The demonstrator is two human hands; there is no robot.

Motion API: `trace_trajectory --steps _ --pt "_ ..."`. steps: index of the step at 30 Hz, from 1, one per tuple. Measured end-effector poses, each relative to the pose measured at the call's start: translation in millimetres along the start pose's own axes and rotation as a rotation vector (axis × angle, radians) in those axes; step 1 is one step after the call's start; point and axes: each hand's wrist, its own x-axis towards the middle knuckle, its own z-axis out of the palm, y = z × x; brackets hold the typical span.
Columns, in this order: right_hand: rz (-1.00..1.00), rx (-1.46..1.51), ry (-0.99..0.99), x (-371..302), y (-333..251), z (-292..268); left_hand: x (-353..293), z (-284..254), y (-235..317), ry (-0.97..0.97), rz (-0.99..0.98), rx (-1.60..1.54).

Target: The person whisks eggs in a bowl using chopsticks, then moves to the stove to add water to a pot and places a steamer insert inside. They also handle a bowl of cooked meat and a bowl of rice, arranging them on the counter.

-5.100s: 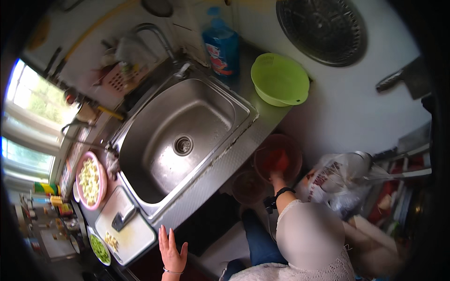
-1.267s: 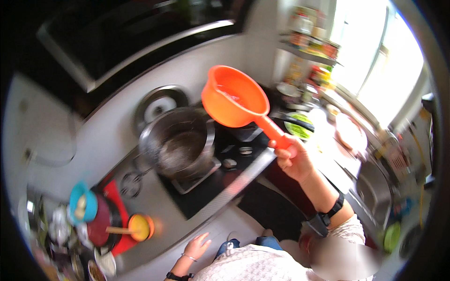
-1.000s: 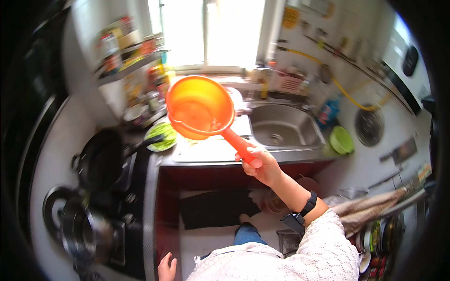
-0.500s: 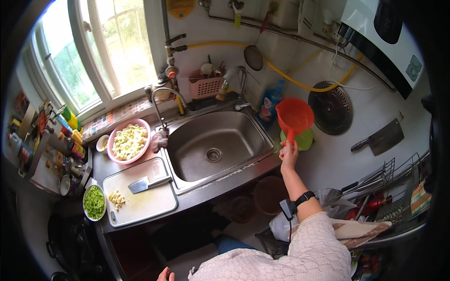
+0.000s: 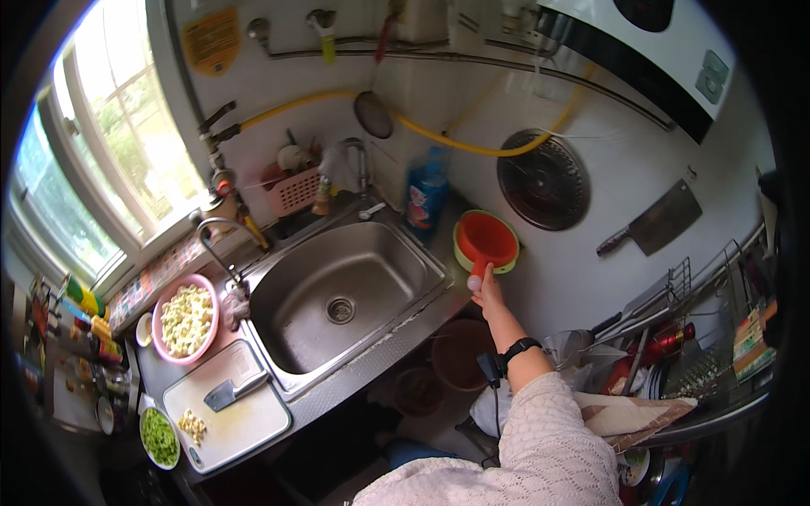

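A red plastic water scoop (image 5: 492, 240) rests in a light green basin (image 5: 509, 267) at the corner of the counter, right of the sink. My right hand (image 5: 490, 295) is closed on the end of its handle, with the arm stretched forward and a black band on the wrist. Part of the green basin is hidden behind the scoop. My left hand is out of view.
The steel sink (image 5: 291, 331) lies left of my hand, a blue bottle (image 5: 427, 196) behind it. Farther left are a cutting board (image 5: 245, 430) with a knife (image 5: 221, 395), a pink basin (image 5: 160, 347) of pale pieces and a bowl of chopped greens (image 5: 160, 438). A cleaver (image 5: 671, 221) hangs at right.
My right hand has lowered the red scoop into the green basin. The view has shifted to the right, and my left fingers have left the lower edge.
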Motion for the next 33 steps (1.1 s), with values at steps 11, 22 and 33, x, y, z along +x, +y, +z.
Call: trace_trajectory --steps 11,22,33 --pt "-0.762 -0.291 0.769 102 -157 -156 17 17 26 0.04 -0.137 -0.307" --pt "-0.744 0.016 0.484 102 -158 -159 29 29 46 -0.002 0.225 0.351" --pt "-0.896 0.554 0.381 51 -121 -168 22 24 73 -0.037 0.193 0.491"
